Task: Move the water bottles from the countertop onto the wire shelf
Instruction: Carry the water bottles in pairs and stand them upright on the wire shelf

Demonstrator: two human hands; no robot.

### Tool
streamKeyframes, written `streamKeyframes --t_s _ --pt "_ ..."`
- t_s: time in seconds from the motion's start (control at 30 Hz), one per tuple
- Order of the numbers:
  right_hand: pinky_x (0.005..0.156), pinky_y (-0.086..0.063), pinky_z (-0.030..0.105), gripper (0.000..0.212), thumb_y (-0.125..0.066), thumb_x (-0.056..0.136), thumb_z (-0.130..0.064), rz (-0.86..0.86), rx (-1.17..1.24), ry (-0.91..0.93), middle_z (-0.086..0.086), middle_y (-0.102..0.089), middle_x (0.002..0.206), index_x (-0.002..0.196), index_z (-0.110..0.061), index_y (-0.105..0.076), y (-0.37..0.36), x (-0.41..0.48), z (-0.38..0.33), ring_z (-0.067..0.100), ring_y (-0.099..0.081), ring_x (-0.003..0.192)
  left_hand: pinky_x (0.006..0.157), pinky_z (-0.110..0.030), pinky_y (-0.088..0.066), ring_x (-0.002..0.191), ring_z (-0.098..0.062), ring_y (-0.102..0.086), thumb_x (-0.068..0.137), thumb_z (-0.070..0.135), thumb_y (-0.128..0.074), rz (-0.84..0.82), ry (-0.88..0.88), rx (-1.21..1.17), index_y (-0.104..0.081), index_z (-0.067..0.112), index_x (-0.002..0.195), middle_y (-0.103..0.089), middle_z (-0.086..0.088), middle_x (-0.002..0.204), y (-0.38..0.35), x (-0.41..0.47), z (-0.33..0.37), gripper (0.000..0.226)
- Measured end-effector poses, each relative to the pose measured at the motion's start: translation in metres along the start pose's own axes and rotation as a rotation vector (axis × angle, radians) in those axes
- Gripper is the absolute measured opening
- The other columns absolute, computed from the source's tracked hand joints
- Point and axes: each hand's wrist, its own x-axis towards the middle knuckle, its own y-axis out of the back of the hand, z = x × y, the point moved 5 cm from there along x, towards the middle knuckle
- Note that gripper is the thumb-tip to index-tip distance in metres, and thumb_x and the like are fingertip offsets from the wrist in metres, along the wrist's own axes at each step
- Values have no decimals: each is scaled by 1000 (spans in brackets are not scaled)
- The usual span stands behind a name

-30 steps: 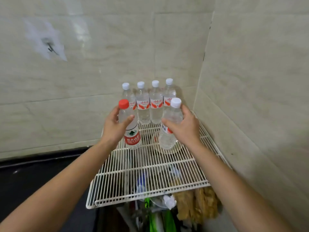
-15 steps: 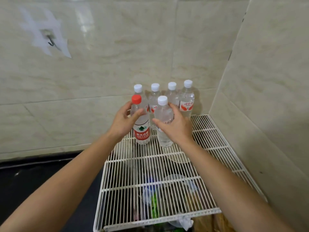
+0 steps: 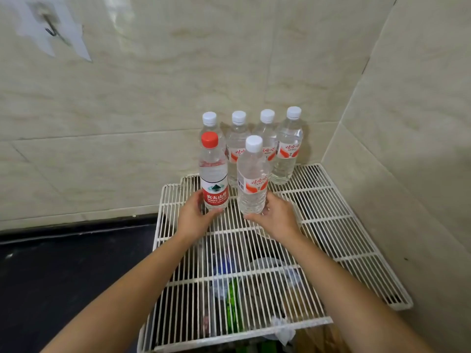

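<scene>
A red-capped water bottle and a white-capped water bottle stand upright side by side on the white wire shelf. My left hand holds the red-capped bottle low at its base, thumb in front and fingers on its left side. My right hand cups the base of the white-capped bottle in the same way. Behind them, several white-capped bottles stand in a row against the tiled wall, the left ones partly hidden by the front pair.
The shelf fits into the wall corner, with tiled walls behind and to the right. A black countertop lies lower to the left. Bags and packets show through the wires below. A hook is stuck on the wall, upper left.
Both bottles went further back on the shelf and now stand just in front of the row. My hands slid from mid-height of the bottles down to their bases.
</scene>
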Motion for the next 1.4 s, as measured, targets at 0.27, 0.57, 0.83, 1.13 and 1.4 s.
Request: streamKeyframes --t_s 0.27,0.57,0.83,1.13,1.4 --pt "90 -55 33 68 -84 75 -50 158 -100 39 -1 -73 116 132 -24 -59 -21 16 -22 21 -69 106 110 -37 -43 133 -15 -53 86 31 -75 25 -9 13 -41 21 150 -56 2 146 -5 3 -8 74" --pt "82 -59 37 74 -78 76 -60 239 -209 20 5 -74 106 136 -24 -55 -28 21 -22 25 -71 95 111 -40 -43 130 -16 -52 92 35 -68 33 -68 101 -43 24 149 -54 2 144 -7 7 -9 63" --pt "94 -52 38 79 -78 82 -50 180 -208 2 8 -67 126 147 -20 -44 -30 19 -22 29 -64 116 111 -39 -40 135 -20 -49 94 33 -67 26 -65 168 -37 22 153 -51 -3 148 -5 9 -8 67" --pt "118 -28 42 62 -46 102 -50 134 -311 160 2 -32 163 156 -25 -31 -1 -23 2 25 -33 149 122 -45 -28 149 -21 -30 99 45 -52 13 -280 488 -17 24 160 -31 -2 163 23 -31 3 73" --pt "126 5 49 68 -18 104 -61 40 -462 424 4 21 167 158 -32 12 -18 -61 -23 23 21 154 121 -60 -15 154 -35 -13 100 61 -19 310 -122 861 -19 26 159 -14 -14 167 75 -114 -10 69"
